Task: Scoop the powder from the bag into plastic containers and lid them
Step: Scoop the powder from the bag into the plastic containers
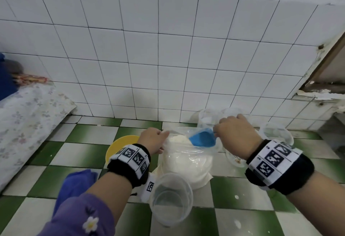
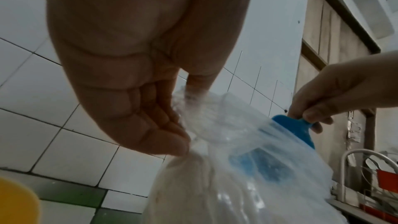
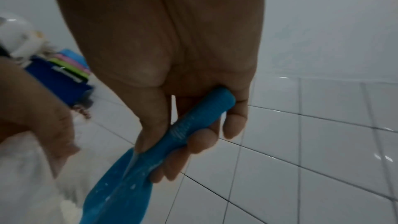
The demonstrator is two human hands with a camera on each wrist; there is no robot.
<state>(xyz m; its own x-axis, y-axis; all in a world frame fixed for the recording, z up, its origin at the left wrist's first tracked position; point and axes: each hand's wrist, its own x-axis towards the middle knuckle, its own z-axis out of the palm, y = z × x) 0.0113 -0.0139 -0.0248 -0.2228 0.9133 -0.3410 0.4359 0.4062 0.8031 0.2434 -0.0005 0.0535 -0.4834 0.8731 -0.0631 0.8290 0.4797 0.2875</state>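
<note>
A clear plastic bag (image 1: 186,163) of white powder stands on the checkered floor. My left hand (image 1: 158,138) pinches the bag's left rim between thumb and fingers (image 2: 170,130), which holds the mouth wide. My right hand (image 1: 224,129) grips the handle of a blue scoop (image 1: 202,139). The scoop's bowl sits inside the bag's mouth, just above the powder. In the right wrist view my fingers (image 3: 202,140) wrap the scoop's handle (image 3: 193,122). An empty clear container (image 1: 170,198) stands in front of the bag, without a lid.
More clear containers (image 1: 276,133) stand behind and right of the bag, near the tiled wall. A yellow bowl (image 1: 119,146) lies to the left, a blue cloth (image 1: 76,185) nearer me. A floral cloth (image 1: 28,114) covers the far left.
</note>
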